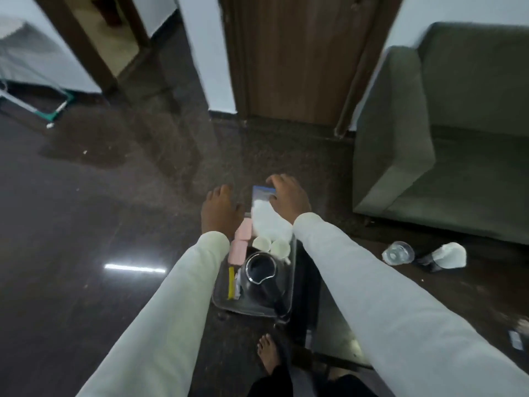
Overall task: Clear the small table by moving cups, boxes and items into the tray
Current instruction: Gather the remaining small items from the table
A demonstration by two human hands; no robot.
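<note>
Right hand (289, 197) fingers curled on blue box (263, 193), left hand (219, 209) fingers spread, tray (226, 303) below

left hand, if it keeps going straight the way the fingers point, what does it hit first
Probably nothing close: the left hand points past the tray, over bare dark floor, toward the white wall. Depth is hard to judge.

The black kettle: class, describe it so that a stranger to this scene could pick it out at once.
Find the clear tray between the two white sleeves, low in the middle of the view. The black kettle stands in its near half, behind it two white cups. It is the only dark, open-topped vessel there, larger than the cups.
</note>
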